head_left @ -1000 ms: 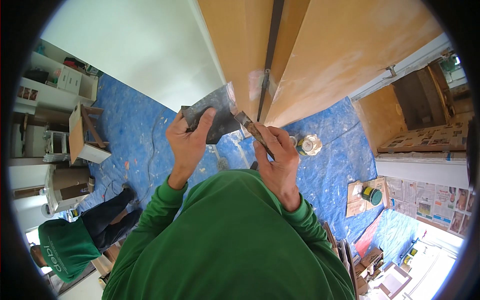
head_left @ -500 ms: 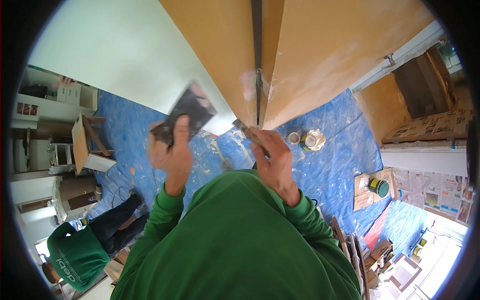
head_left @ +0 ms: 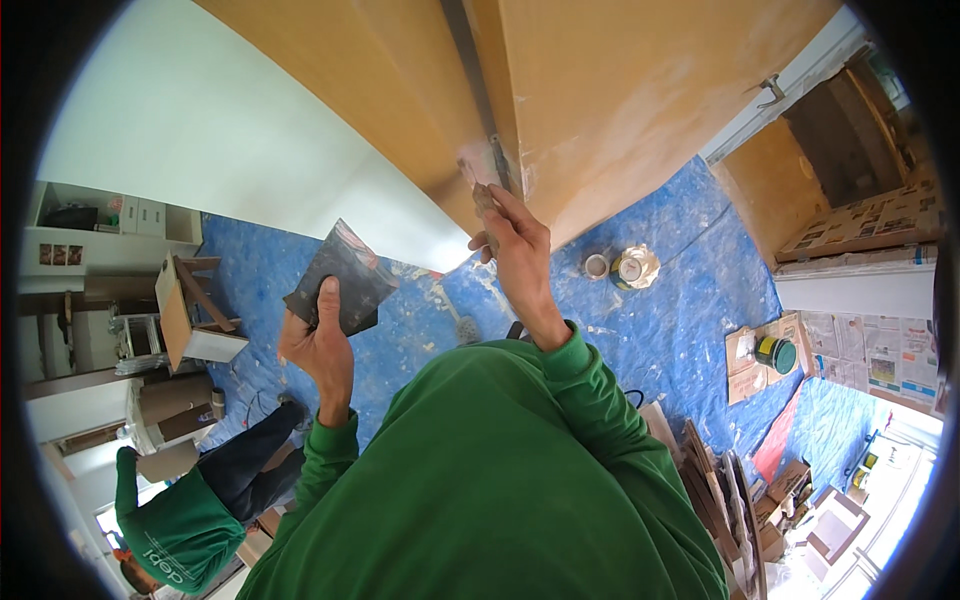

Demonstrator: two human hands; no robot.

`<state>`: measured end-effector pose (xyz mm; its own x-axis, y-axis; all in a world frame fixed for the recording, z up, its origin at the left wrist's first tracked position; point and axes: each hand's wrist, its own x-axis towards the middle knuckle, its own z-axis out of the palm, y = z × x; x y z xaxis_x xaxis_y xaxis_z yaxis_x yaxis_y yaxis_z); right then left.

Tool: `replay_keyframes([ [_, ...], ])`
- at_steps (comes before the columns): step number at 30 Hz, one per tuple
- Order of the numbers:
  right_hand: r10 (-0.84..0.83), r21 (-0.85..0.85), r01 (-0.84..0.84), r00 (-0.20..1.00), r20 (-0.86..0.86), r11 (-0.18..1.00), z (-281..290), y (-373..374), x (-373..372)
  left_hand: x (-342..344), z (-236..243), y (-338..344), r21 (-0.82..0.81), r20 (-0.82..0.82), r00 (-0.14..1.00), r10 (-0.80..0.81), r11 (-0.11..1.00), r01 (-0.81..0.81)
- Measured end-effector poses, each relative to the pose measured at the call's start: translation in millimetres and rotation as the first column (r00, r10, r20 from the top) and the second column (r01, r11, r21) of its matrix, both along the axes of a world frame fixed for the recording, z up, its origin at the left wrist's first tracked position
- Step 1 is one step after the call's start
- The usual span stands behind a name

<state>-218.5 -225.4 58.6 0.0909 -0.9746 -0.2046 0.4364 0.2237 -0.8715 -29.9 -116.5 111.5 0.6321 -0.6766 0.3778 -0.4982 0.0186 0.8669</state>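
My left hand (head_left: 322,345) grips a dark, flat, square plate (head_left: 345,282) by its near edge, thumb on top. A pinkish smear lies along the plate's far edge. My right hand (head_left: 522,255) is closed around a putty knife (head_left: 484,200), its blade up against the orange-brown wooden panel (head_left: 400,90). Where the blade meets the wood, beside the dark gap, a pale pinkish patch (head_left: 468,166) shows. To the right of the gap stands the orange-brown door (head_left: 640,100) with whitish smears.
A white panel (head_left: 220,130) rises at the left. Blue sheeting (head_left: 690,260) covers the floor. An open can (head_left: 636,268) and a small cup (head_left: 596,266) stand below the door. A green-lidded can (head_left: 776,354) sits on cardboard. At lower left a person (head_left: 190,530) in green works.
My right hand has moved up and forward, bringing the putty knife onto the wood by the gap. My left hand has lowered the plate slightly, away from the panel.
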Motion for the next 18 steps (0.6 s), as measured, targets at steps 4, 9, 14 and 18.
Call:
replay_keyframes([
  [4, 0.012, 0.019, -0.013, 1.0, 0.008, 1.0, -3.9, -2.3, 1.9, 0.3, -2.5, 2.1, -0.019, -0.038, 0.999, -0.021, 1.0, 0.02],
  [9, -0.01, 0.084, 0.0, 0.993, 0.114, 0.996, 1.4, -4.3, -0.1, 7.1, -7.8, 5.3, -0.005, -0.04, 0.999, -0.023, 1.0, 0.022],
  [14, 0.005, 0.148, -0.037, 0.977, 0.214, 0.988, 0.9, -10.7, -8.0, 8.5, -13.4, 5.9, -0.004, -0.077, 0.997, -0.025, 1.0, 0.024],
  [18, 0.032, 0.168, -0.077, 0.966, 0.255, 0.983, 1.6, -15.3, -11.4, 7.4, -15.4, 6.1, 0.002, -0.073, 0.997, -0.02, 1.0, 0.02],
])
